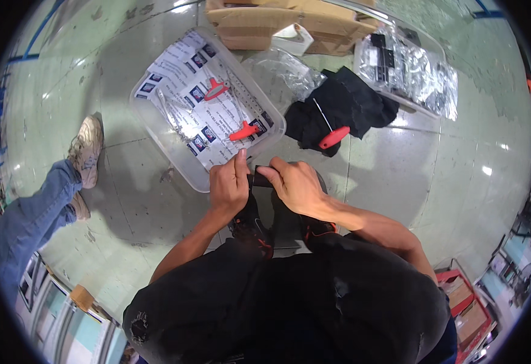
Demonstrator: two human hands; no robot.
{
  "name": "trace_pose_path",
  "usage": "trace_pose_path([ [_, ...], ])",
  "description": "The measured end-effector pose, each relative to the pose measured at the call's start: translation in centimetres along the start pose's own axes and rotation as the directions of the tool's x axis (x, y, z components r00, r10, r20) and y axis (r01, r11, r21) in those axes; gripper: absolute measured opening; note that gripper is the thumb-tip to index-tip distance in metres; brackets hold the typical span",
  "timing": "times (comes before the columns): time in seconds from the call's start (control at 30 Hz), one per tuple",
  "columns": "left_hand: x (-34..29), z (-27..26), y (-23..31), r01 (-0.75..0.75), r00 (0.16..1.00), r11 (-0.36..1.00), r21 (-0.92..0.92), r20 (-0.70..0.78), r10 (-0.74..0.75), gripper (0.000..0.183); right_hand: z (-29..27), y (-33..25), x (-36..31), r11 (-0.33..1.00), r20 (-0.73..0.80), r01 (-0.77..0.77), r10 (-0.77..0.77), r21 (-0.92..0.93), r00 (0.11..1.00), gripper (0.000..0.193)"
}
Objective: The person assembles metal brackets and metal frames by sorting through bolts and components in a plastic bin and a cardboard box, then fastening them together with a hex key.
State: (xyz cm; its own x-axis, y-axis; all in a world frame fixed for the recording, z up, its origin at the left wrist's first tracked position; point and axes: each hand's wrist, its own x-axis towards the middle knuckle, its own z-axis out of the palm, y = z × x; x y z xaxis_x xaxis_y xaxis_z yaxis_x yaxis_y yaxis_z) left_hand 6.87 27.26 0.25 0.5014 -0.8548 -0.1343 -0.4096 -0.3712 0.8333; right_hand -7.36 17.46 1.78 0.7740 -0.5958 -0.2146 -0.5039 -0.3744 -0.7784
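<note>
My left hand (pixel 229 185) and my right hand (pixel 299 187) are close together above my shoes. Between them is a small black piece (pixel 258 178), with fingers and thumbs closed on its two ends. Its exact kind is mostly hidden by the hands. Just beyond my left hand stands a clear plastic bin (pixel 186 177), lined with printed white paper. In it lie a red-handled T-handle hex key (pixel 217 89), another red T-handle (pixel 243 130) and small metal parts (pixel 184 131). A third red-handled hex key (pixel 335 138) rests on a crumpled black cloth (pixel 353 100) to the right.
Cardboard boxes (pixel 247 27) and a clear plastic bag (pixel 283 70) are at the back. A tray (pixel 393 100) at the far right holds bagged black parts. Another person's shoe (pixel 86 148) is on the floor at left. A red crate (pixel 468 297) stands behind my right side.
</note>
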Motion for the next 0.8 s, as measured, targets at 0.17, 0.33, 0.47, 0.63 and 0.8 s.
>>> trace_pose_path([
  [0.17,0.7,0.5,1.0,-0.017,1.0,1.0,-0.003,-0.011,0.017,0.038,-1.4,-0.4,-0.6,0.972,0.024,-0.155,0.153,0.175,0.988,0.037],
  [0.33,1.7,2.4,1.7,0.116,0.916,0.971,-0.211,0.401,-0.022,0.032,-2.4,3.1,-4.6,0.885,-0.146,-0.089,0.173,0.457,0.974,0.027],
  [0.47,2.7,4.0,5.7,0.463,0.581,0.822,-0.332,0.814,0.002,0.021,-6.9,3.3,-9.0,0.482,0.103,-0.4,0.532,0.78,0.84,0.027],
  [0.63,4.5,6.0,9.3,0.321,0.342,0.935,-0.152,0.939,0.035,0.025,-7.9,4.2,-12.3,0.898,-0.267,-0.198,0.317,0.393,0.91,0.026],
  [0.8,4.9,6.6,11.9,0.427,0.335,0.878,-0.217,0.94,0.068,0.02,-10.7,3.6,-11.3,0.486,-0.13,-0.221,0.589,0.846,0.797,0.026],
])
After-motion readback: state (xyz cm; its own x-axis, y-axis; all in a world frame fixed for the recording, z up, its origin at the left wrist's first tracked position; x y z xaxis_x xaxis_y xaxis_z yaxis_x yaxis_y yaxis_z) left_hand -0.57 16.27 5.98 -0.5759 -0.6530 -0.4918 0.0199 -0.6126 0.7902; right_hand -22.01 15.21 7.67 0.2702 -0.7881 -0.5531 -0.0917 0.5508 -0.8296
